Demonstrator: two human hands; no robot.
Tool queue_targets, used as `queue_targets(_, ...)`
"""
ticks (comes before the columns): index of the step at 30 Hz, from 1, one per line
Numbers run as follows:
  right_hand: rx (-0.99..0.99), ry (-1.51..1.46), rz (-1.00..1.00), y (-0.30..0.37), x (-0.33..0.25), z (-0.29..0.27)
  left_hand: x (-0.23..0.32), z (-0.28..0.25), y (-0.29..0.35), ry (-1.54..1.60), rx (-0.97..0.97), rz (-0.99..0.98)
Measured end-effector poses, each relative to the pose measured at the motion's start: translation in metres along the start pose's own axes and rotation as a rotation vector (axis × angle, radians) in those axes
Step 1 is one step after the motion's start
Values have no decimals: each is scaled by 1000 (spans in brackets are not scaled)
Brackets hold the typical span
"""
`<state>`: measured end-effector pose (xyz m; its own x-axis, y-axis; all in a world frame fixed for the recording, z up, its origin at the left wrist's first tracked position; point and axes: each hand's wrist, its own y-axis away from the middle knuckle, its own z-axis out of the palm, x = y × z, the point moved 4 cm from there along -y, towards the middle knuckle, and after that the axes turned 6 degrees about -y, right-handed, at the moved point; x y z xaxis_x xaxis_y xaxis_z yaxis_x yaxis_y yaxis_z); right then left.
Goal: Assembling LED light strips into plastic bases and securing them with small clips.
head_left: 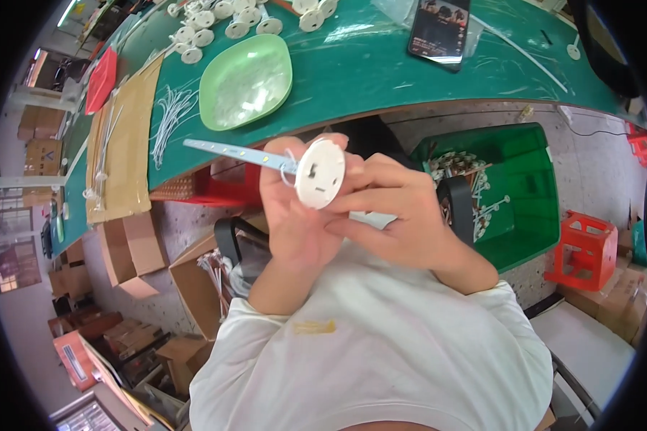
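A white round disc (320,174) with small slots in its face is held up over my lap, just off the table edge. From its left side juts a narrow pale strip (241,153) dotted with small yellow LEDs, and a thin white wire (290,165) loops where strip and disc meet. My left hand (287,226) is closed around the disc from behind and below, most of its fingers hidden. My right hand (399,205) has its fingers curled together at the disc's right rim; anything between those fingertips is hidden.
On the green table (352,72) lie a light green bowl (207,97) with clear contents, white wires (169,118), cardboard (122,158), several similar discs (244,18) and a phone (438,32). A green bin (543,179) of parts and a red stool (586,248) stand right.
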<state>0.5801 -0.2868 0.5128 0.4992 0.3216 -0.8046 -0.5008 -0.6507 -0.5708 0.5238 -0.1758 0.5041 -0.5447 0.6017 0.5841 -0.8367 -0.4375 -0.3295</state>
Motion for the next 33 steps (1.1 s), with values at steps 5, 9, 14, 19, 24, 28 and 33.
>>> queue_targets(5, 30, -22, 24, 1, 2, -2, -1, 0, 4, 108, -26, -1)
queue_targets(9, -2, 61, -23, 1, -5, -1, 2, -1, 8, -28, -8, 45)
queue_targets(14, -36, 84, -152, 4, -8, 9, 11, -1, 16, -209, -8, 147)
queue_targets(19, 87, 131, -232, 10, -5, 18, 13, -4, 15, -292, -45, 188)
queue_targets(24, 138, 182, -324, 12, -2, 25, 13, -3, 13, -287, -38, 200)
queue_targets(28, 166, 71, -283, 9, -11, 4, 8, -7, 12, -287, 76, 179)
queue_targets(33, 239, 73, -150, 4, -10, -13, 5, -27, 19, -317, 71, 103)
